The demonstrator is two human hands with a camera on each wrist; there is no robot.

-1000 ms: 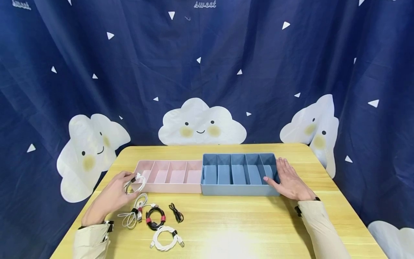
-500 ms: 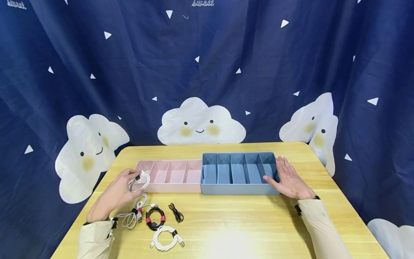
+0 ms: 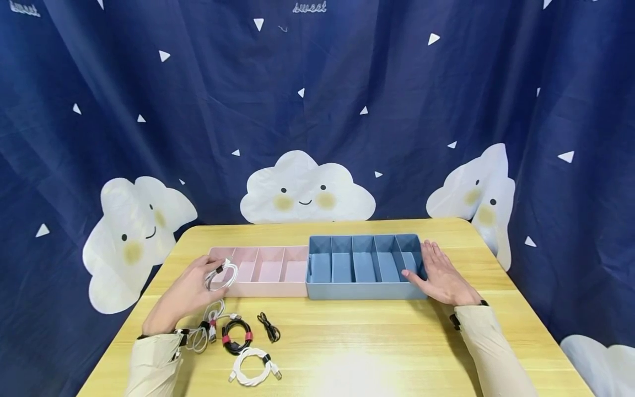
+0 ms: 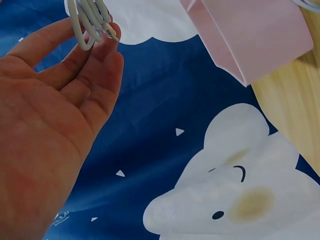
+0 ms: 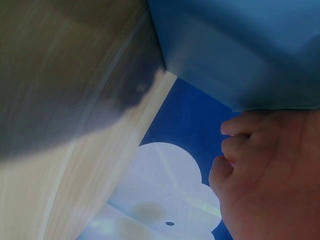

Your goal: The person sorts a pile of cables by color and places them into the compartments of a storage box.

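Note:
My left hand [image 3: 190,289] pinches a coiled white cable [image 3: 232,278] at the left end of the pink divided box [image 3: 278,289]. In the left wrist view the cable's loops [image 4: 86,25] hang from the fingertips, a small plug end showing beside them. Fingers straight, my right hand [image 3: 444,278] rests against the right end of the blue divided box [image 3: 367,291], its thumb over the front rim. The right wrist view has that hand [image 5: 272,170] right at the blue box's wall [image 5: 215,55].
On the table [image 3: 377,336] in front of the pink box lie a grey-white cable bundle [image 3: 199,337], a black coiled cable with red straps [image 3: 237,336], a small black cable [image 3: 269,326] and a white coiled cable [image 3: 253,366]. A blue curtain [image 3: 317,110] hangs behind the table.
My left hand has moved right with the white cable, from beside the pink box's left end to over its leftmost compartment. The right hand has stayed at the blue box.

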